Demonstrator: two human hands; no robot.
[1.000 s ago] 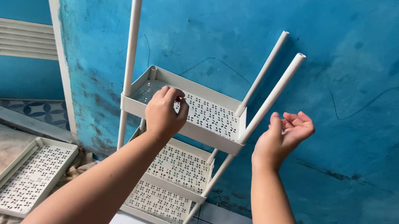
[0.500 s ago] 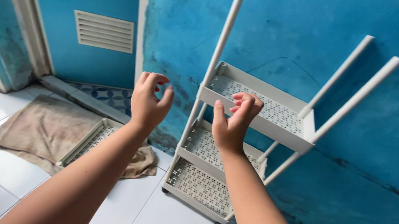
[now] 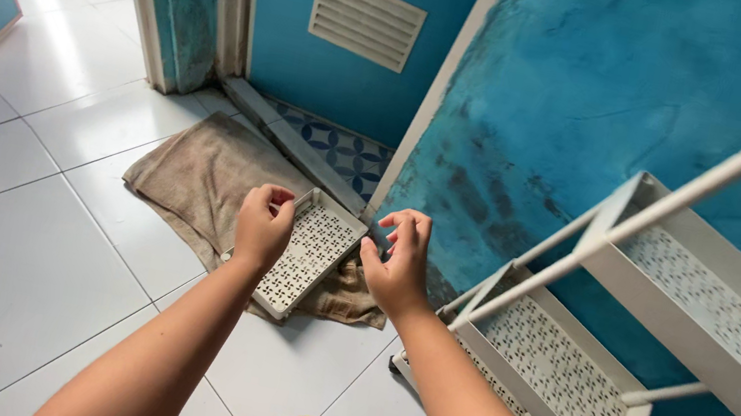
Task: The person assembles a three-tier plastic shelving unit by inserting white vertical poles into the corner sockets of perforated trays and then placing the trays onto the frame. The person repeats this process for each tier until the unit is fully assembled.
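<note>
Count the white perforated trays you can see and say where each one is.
3. One loose tray lies on the brown towel between the left hand and right hand. Two trays sit in the rack: upper, lower. More may be hidden below.

- A loose perforated tray (image 3: 307, 253) lies on a towel (image 3: 198, 176), which lies on the tiled floor (image 3: 8, 246) before the door sill (image 3: 300, 147).
- The left hand (image 3: 263, 225) is over the tray's left edge; the right hand (image 3: 396, 265) is just right of the tray.
- A shelf rack (image 3: 636, 316) stands to the right, against the wall (image 3: 603, 97).
- A vent grille (image 3: 366, 18) sits in the door behind the towel.
</note>
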